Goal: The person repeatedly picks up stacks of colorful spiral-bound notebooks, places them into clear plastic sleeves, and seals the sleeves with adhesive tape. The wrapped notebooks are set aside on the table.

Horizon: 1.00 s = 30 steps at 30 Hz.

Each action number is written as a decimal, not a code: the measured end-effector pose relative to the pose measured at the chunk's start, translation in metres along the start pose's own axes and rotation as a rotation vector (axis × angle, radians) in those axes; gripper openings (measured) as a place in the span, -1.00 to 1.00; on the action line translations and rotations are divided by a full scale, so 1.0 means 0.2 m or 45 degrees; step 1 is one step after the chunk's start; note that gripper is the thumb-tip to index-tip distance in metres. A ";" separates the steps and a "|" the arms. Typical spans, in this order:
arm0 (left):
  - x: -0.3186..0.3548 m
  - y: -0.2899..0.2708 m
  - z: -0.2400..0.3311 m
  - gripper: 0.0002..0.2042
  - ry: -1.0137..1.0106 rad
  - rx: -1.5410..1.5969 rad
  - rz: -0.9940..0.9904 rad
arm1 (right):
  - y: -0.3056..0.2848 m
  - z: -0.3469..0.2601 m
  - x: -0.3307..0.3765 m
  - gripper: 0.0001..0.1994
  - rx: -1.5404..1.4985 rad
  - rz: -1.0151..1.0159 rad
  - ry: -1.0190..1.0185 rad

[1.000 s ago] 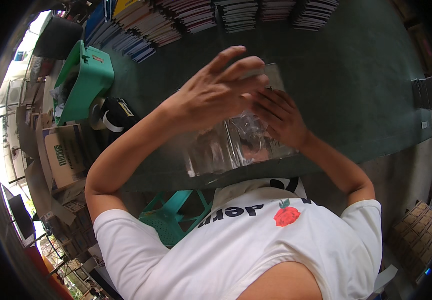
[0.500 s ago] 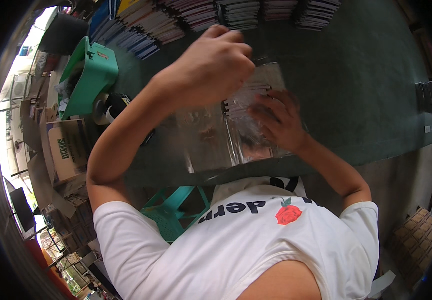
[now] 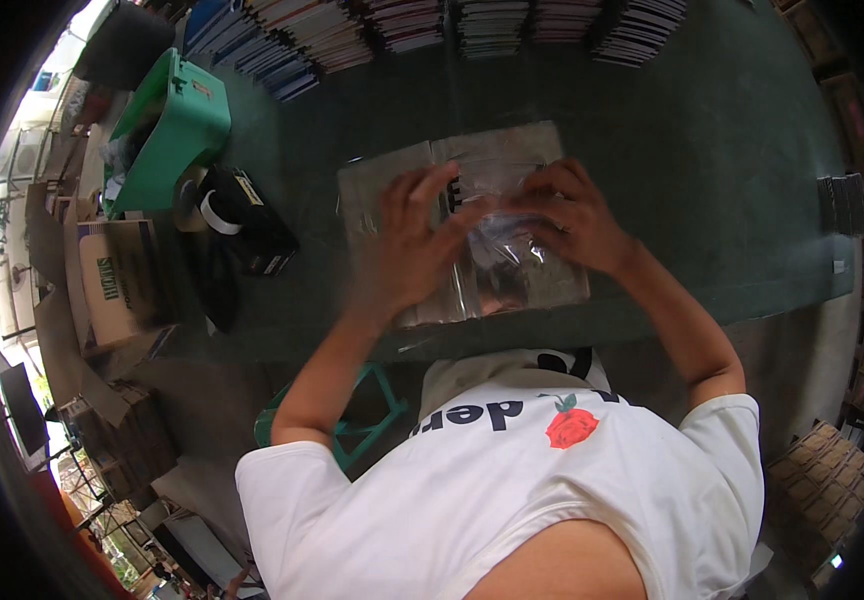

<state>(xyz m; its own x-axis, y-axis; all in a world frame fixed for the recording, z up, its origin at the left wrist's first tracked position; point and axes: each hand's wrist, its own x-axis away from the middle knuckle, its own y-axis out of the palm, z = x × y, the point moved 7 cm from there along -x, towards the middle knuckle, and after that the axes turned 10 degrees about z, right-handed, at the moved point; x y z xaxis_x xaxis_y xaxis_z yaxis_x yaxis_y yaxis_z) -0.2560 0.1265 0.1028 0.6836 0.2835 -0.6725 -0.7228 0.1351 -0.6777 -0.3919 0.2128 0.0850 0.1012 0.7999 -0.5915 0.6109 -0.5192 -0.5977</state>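
A flat, brownish package (image 3: pixel 382 185) in glossy clear plastic film lies on the dark green table near my body. Over its middle, the film (image 3: pixel 497 255) is creased and catches the light. My left hand (image 3: pixel 422 230) rests on the left half of the package, fingers apart, the thumb reaching toward the middle. My right hand (image 3: pixel 577 220) is bent over the right half, its fingertips closed on bunched film. The two hands nearly meet there, and a small dark print shows between them.
Stacks of books or booklets (image 3: pixel 402 25) line the far edge of the table (image 3: pixel 702 180). At the left are a green plastic bin (image 3: pixel 197 115), a black tape dispenser (image 3: pixel 252 225) and a cardboard box (image 3: pixel 117 280). A small dark stack (image 3: pixel 845 205) sits far right. A green stool (image 3: pixel 377 410) stands below.
My left hand was raised as a fist above the package and has come down onto it, with its fingers spread. My right hand has stayed close to the same spot, its fingers now more bent.
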 end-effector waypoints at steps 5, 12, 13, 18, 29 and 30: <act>-0.04 0.05 0.08 -0.58 0.171 0.114 0.393 | 0.01 0.00 -0.01 -0.63 0.038 0.011 -0.022; -0.04 -0.07 -0.09 -0.40 -0.288 0.409 0.222 | 0.01 0.01 -0.04 -0.79 -0.035 0.123 0.026; -0.04 -0.04 -0.08 -0.34 -0.378 0.415 0.225 | 0.02 0.01 -0.04 -0.79 -0.036 0.116 0.053; -0.08 0.16 -0.19 -0.18 -0.824 0.791 0.071 | 0.02 0.02 -0.05 -0.73 -0.021 0.181 0.203; -0.34 0.18 -0.06 -0.76 0.045 0.245 -0.553 | -0.02 0.17 -0.19 -0.72 -0.263 -0.164 0.709; -0.34 0.18 -0.02 -0.78 0.047 0.189 -0.536 | -0.03 0.15 -0.19 -0.74 -0.229 -0.133 0.633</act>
<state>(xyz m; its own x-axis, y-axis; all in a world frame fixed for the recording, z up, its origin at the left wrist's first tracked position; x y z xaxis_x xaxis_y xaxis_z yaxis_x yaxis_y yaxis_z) -0.3275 0.1084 0.1227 0.9225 0.1411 -0.3592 -0.3857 0.3670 -0.8465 -0.4226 0.1775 0.0953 0.3654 0.9132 -0.1804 0.7580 -0.4043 -0.5118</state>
